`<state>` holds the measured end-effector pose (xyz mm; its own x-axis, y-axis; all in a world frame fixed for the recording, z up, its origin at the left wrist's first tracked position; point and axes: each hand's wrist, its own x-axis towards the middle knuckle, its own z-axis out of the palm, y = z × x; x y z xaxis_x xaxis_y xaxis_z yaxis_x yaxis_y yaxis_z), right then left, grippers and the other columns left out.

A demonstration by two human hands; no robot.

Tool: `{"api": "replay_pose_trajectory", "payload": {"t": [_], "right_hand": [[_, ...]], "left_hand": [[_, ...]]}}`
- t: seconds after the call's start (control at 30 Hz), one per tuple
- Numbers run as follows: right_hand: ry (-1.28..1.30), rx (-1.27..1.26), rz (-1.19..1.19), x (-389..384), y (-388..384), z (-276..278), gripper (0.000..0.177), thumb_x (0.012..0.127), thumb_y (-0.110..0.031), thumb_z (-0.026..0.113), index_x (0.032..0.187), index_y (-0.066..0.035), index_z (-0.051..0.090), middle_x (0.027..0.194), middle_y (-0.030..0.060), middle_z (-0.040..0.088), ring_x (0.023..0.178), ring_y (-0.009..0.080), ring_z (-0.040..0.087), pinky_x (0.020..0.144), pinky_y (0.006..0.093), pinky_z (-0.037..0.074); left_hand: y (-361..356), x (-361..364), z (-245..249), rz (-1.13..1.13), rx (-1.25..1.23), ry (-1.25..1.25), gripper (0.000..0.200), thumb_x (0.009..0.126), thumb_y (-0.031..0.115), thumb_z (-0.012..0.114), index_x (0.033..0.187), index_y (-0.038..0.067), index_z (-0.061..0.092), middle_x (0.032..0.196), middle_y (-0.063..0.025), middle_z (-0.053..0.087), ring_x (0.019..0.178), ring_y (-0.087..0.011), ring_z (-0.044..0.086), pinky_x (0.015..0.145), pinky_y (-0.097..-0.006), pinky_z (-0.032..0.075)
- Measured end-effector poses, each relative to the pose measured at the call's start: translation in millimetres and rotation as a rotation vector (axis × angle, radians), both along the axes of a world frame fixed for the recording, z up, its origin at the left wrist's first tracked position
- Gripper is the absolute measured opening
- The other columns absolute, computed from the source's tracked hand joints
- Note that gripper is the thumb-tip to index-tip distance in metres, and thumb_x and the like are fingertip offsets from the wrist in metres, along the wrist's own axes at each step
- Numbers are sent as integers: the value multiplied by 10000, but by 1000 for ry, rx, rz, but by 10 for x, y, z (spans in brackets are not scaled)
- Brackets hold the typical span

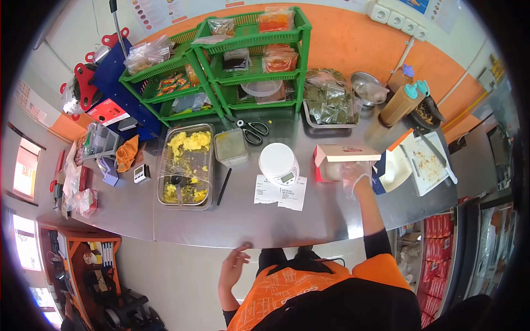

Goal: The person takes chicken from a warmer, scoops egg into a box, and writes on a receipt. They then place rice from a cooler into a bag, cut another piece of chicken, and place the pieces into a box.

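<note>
My right hand (359, 177), in a clear plastic glove, reaches to the open front of a red and white cardboard box (348, 155). The glove and the box hide part of its fingers, so its grip cannot be made out. Bare and empty, my left hand (236, 263) hangs just off the counter's front edge with its fingers apart. A round white kitchen scale (277, 160) stands left of the box, over two printed paper slips (291, 196). To the right of my gloved hand is an open blue and white box (393, 171).
A tray of yellow food (190, 142), a lidded tub (231, 147), black scissors (254, 133) and a black pen (224, 186) lie left of the scale. Green racks (251, 73) stand behind. At right are a white board (425, 176) and a brown bottle (398, 108).
</note>
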<state>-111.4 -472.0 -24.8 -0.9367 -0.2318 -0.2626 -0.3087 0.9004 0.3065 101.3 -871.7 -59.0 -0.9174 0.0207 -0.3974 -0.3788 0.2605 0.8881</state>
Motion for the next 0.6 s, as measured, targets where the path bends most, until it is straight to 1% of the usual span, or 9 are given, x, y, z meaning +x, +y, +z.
{"api": "replay_pose_trajectory", "payload": {"t": [0.1, 0.17, 0.2, 0.23, 0.3, 0.37, 0.47, 0.57, 0.6], "right_hand": [[13, -193, -246, 477, -605, 455, 252, 827, -180, 500, 1030, -75, 607, 1113, 126, 597, 1054, 285, 550, 901, 408, 426], [-266, -711, -280, 562, -1111, 431, 238, 837, -180, 520, 1023, -66, 616, 1072, 119, 616, 1030, 291, 563, 891, 400, 435], [-213, -878, -75, 604, -1515, 565, 237, 865, -228, 541, 1019, -68, 623, 1015, 132, 630, 991, 313, 576, 886, 399, 440], [-144, -1213, 48, 647, -1913, 634, 283, 894, -289, 532, 1048, -70, 621, 1014, 140, 632, 972, 316, 586, 877, 390, 448], [-420, -1493, 108, 389, -2766, 259, 222, 877, -221, 543, 1024, -79, 629, 961, 120, 645, 900, 282, 617, 765, 397, 490], [-335, -1364, 88, 210, -3535, 115, 228, 873, -206, 529, 1029, -71, 626, 969, 111, 651, 891, 292, 623, 756, 403, 492], [-106, -618, 269, 18, -4341, 267, 226, 857, -196, 517, 996, -81, 655, 919, 104, 668, 859, 276, 638, 726, 382, 501], [-247, -509, 111, -92, -4779, 136, 225, 838, -189, 512, 958, -100, 680, 938, 105, 665, 873, 248, 646, 726, 365, 503], [-274, -564, 43, -120, -4845, 105, 220, 835, -189, 517, 947, -104, 686, 961, 102, 662, 890, 240, 644, 728, 358, 503]], "left_hand": [[-480, -118, 60, 241, -89, 175, 252, 919, 87, 492, 1158, 20, 539, 918, -67, 631, 769, -118, 584, 709, -242, 470], [-867, -347, 16, 484, -160, 342, 224, 909, 61, 492, 1126, 28, 535, 1008, -73, 591, 817, -136, 571, 705, -248, 466], [-1038, -502, 18, 526, -255, 401, 220, 905, 62, 493, 1119, 33, 533, 1032, -74, 576, 832, -144, 567, 703, -255, 467], [-1235, -686, 48, 563, -353, 463, 215, 902, 63, 495, 1113, 38, 530, 1057, -76, 562, 847, -153, 564, 702, -262, 468], [-1687, -1132, 74, 556, -485, 548, 225, 896, 72, 504, 1119, 49, 522, 1093, -79, 536, 872, -169, 558, 694, -279, 471], [-2120, -1599, -35, 484, -546, 580, 255, 891, 88, 518, 1144, 61, 512, 1117, -83, 516, 893, -185, 553, 682, -298, 474], [-2522, -2166, -80, 342, -459, 542, 248, 886, 125, 544, 1119, 41, 548, 1077, -107, 569, 866, -195, 582, 683, -312, 480], [-2820, -2501, -339, 171, -372, 474, 217, 873, 165, 581, 1025, 13, 608, 936, -115, 644, 778, -190, 616, 671, -302, 485], [-2844, -2530, -344, 171, -369, 477, 210, 867, 177, 591, 990, 8, 620, 886, -111, 653, 745, -187, 619, 664, -298, 487]]}}
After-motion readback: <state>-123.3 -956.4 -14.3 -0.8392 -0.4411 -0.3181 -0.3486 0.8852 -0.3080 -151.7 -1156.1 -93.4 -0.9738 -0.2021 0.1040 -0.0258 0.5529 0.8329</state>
